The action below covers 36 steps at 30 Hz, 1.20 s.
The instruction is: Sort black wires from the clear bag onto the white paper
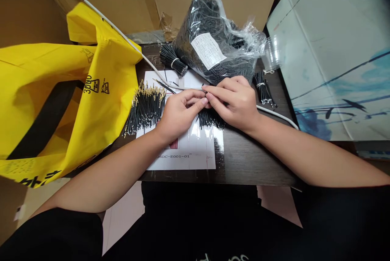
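black wire point(206, 93) mostly hidden between hands point(238, 102)

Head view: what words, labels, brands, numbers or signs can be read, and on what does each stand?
"3000" on the yellow bag
"6DC-E001-01" on the printed sheet; the character before it is unclear
Yellow bag, small symbols' captions and lower-edge characters: too small or cut off to read fully
White label on the clear plastic bag: too small to read
Black shirt print: cut off, unreadable
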{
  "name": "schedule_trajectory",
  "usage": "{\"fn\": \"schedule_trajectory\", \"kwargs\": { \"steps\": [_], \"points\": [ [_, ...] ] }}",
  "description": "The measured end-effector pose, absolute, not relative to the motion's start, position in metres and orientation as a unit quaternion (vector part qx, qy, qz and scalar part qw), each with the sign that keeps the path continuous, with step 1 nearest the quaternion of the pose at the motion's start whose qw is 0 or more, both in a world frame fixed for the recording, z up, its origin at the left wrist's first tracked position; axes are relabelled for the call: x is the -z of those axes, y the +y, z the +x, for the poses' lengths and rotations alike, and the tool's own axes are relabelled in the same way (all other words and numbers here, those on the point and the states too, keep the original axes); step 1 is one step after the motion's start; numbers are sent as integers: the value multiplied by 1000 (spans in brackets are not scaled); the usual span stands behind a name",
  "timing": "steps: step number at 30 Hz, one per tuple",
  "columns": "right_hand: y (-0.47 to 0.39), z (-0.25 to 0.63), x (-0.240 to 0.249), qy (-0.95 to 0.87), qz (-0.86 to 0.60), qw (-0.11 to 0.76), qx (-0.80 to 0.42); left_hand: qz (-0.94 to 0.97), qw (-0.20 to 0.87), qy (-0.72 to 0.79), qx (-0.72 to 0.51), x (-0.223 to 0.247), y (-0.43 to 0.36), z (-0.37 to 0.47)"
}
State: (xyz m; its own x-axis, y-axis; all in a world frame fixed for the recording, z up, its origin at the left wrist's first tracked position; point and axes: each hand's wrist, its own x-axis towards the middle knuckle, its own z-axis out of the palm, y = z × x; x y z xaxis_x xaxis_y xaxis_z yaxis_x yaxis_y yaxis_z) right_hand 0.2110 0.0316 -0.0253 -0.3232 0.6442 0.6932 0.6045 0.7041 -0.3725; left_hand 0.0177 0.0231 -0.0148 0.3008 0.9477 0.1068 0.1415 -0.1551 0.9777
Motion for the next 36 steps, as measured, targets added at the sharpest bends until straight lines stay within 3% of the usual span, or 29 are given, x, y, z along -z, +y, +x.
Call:
{"fn": "schedule_trajectory", "kwargs": {
  "steps": [8,23,36],
  "points": [
    [28,207,21,-780,-397,473,-104,640,494,422,-410,10,22,19],
    [32,214,21,-806,-368,463,-20,656,494,411,-396,9,20,19],
    [30,213,17,-816,-346,460,-54,655,495,404,-402,10,20,19]
  ]
}}
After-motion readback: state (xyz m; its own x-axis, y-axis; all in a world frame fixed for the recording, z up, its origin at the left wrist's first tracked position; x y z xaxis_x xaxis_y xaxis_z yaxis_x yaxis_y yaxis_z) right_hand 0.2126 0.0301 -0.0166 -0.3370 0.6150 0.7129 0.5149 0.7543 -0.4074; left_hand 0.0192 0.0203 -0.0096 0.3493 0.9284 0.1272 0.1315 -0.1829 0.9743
